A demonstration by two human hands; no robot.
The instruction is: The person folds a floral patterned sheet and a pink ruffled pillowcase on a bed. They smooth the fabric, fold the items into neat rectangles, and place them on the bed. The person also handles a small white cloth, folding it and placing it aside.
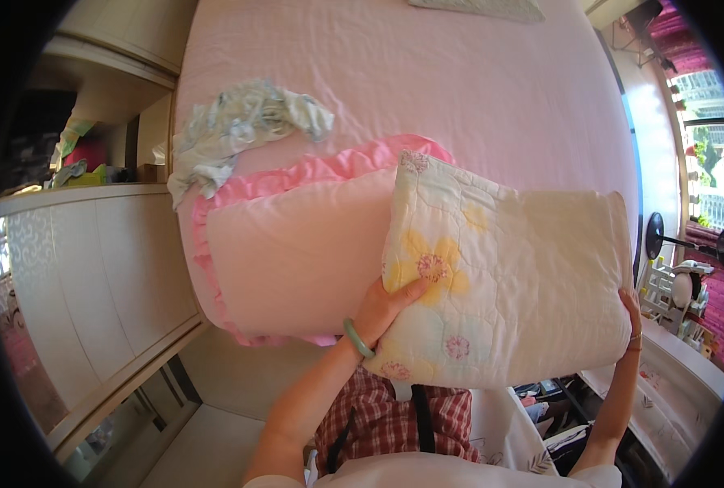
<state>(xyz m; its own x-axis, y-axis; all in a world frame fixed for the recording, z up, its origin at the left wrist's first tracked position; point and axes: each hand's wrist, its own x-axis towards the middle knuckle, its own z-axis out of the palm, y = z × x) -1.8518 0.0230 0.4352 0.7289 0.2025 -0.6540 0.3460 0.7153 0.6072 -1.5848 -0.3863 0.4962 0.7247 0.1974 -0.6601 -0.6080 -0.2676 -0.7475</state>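
A folded quilted pad (533, 285), cream with yellow and pale green flowers, is held up in front of me between both hands. My left hand (390, 309) grips its left edge, thumb on top and the other fingers hidden beneath. At the right edge, my right hand (632, 321) is closed round the side, its fingers partly out of sight. Under the pad's left part lies a pink pillow (297, 260) with a ruffled border, at the near edge of the bed. A crumpled pale cloth with bluish marks (248, 126) rests beyond the pillow.
The bed (476, 89) has a pink sheet, with a light-coloured pillow (484, 6) at its far end. White cabinets (93, 276) stand along the left. A black fan (656, 236) and a window (712, 146) are at the right. Open bins with clothes (553, 415) stand near my right side.
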